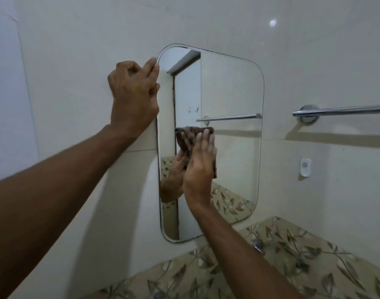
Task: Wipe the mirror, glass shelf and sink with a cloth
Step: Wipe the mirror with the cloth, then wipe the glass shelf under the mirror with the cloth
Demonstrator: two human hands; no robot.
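Note:
A tall mirror (pixel 230 87) with rounded corners hangs on the pale tiled wall. My right hand (pixel 201 167) lies flat on a dark brown cloth (pixel 185 137) and presses it against the glass near the mirror's middle. My left hand (pixel 134 93) rests against the wall at the mirror's upper left edge, its fingers curled and its fingertips touching the rim; it holds nothing. The glass reflects my right hand, the cloth and a doorway. No glass shelf or sink shows in this view.
A chrome towel rail (pixel 340 110) juts from the wall right of the mirror. A small white wall fitting (pixel 305 167) sits below it. A band of leaf-patterned tiles (pixel 292 251) runs along the bottom, with a chrome tap part (pixel 259 244) near my right forearm.

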